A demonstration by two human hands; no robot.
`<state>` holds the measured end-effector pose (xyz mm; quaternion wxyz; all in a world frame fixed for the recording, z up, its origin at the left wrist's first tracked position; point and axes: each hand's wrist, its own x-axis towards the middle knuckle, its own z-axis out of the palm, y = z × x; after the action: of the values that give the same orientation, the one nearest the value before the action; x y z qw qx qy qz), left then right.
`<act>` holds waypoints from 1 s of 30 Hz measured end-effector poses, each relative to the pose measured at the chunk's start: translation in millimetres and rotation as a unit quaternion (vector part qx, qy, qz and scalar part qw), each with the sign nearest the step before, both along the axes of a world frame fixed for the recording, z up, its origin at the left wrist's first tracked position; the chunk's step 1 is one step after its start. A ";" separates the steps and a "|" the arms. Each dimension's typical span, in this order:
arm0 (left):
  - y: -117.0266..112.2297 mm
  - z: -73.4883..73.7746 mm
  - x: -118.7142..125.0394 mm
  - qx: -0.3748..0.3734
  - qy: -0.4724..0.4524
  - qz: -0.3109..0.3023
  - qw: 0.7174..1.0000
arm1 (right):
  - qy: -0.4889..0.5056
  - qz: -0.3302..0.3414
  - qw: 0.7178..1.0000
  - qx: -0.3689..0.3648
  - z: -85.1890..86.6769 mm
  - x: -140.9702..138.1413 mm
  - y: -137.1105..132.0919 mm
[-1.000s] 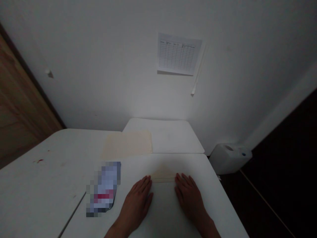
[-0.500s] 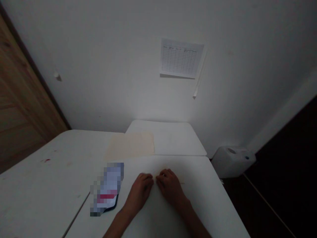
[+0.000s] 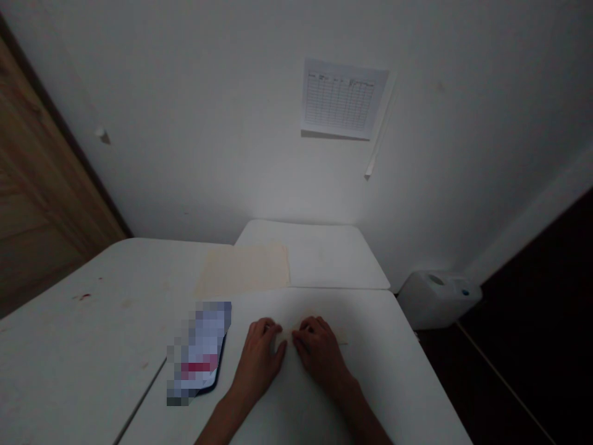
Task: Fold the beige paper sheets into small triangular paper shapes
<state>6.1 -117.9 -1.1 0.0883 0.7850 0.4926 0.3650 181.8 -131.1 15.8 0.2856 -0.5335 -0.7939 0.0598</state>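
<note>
Right of the phone [image 3: 206, 340], the left hand [image 3: 259, 352] has thumb and forefinger slightly parted, while the right hand [image 3: 319, 349] curls its fingers downward; whether these pinch anything, I cannot tell. Mostly hidden at the right hand, farther right of the phone, a thin, pale cream piece [image 3: 341, 337] lies flat on the white table [image 3: 393, 371], its near edge straight and fine. Just beyond the phone spreads a larger, similarly coloured, roughly rectangular sheet [image 3: 243, 269].

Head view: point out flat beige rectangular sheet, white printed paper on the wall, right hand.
Flat beige rectangular sheet [image 3: 244, 269]: head view, middle of its surface.
White printed paper [image 3: 340, 100]: head view, its printed grid.
Right hand [image 3: 322, 347]: head view, back of the hand.
</note>
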 end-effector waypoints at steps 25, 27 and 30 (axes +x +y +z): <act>1.7 -8.7 -1.5 -0.048 -0.092 -0.074 0.992 | -0.002 -0.002 1.000 -0.003 -1.4 0.1 -2.1; 2.2 -8.4 -2.7 -0.061 -0.097 -0.067 0.991 | -0.005 -0.002 1.000 -0.002 -0.8 0.3 -2.2; 3.1 -8.4 -4.4 -0.077 -0.090 -0.055 0.991 | -0.011 -0.001 1.000 -0.002 -0.3 0.5 -2.2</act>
<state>1.7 -114.8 -9.4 0.2126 0.7656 0.4658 0.3894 182.3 -133.3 15.5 0.2764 -0.5356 -0.7960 0.0549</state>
